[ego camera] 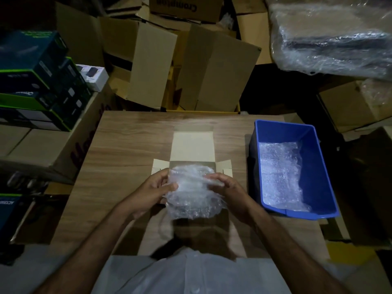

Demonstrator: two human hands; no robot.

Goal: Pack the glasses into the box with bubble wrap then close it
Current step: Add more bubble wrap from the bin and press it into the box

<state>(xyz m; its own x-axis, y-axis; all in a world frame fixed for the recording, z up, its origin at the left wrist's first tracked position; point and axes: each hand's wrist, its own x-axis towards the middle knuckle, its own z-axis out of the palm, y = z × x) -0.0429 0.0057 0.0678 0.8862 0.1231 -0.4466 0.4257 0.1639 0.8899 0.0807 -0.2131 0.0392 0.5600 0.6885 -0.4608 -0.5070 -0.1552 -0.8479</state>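
A small cardboard box (192, 146) lies open on the wooden table, its lid flap folded away from me and side flaps spread. Over its opening I hold a bundle of bubble wrap (192, 195). My left hand (156, 192) grips the bundle's left side with curled fingers. My right hand (226, 188) pinches a fold of the wrap on the right side. Whatever is inside the wrap is hidden; I cannot make out the glasses through it.
A blue plastic bin (318, 166) with more bubble wrap (280, 172) inside stands on the table to the right. Stacked cartons (201, 66) crowd the far edge, dark product boxes (36, 79) pile at the left, and a plastic-wrapped package (331, 37) sits at upper right.
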